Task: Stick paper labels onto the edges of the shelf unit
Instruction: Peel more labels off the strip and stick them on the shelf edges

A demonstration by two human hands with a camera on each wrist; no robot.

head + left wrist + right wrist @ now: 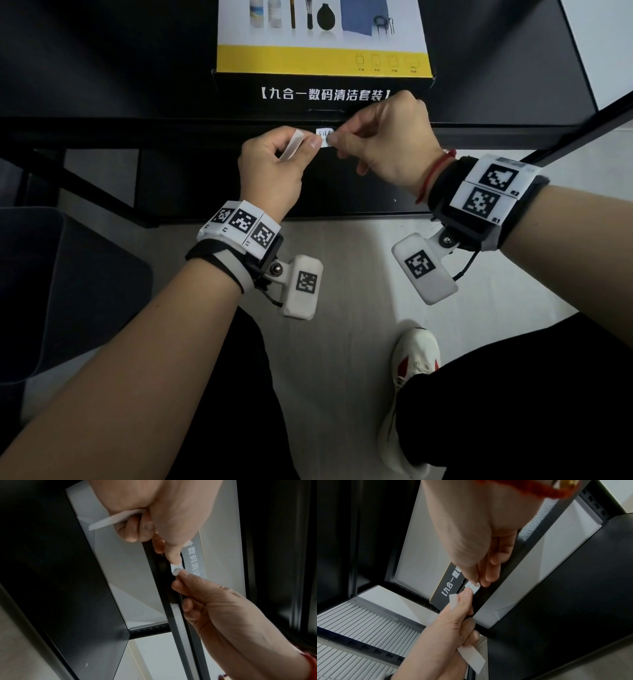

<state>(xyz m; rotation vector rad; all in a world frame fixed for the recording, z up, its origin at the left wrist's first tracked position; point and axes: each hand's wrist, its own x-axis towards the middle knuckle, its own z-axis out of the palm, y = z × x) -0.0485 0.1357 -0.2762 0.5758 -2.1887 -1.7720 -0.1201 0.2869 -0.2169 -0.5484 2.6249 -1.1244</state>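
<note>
Our left hand is closed around a white paper strip, tucked in the curled fingers so it stays out of the way; we think it is the peeled backing, though we cannot be sure; the thumb of this hand pushes on the left end of the little label so that end stays down.

The label sits on the front edge of the black shelf, in the middle, just under the box; it has writing on it, too small for us to read; we think it goes there to say what the box is.

Our right hand pinches the right end of the label with thumb and first finger, to keep it flat and straight; the two hands almost meet over it.

We count two hands, one label, one strip, one box on the shelf, and one white shoe on the floor near us.
</note>
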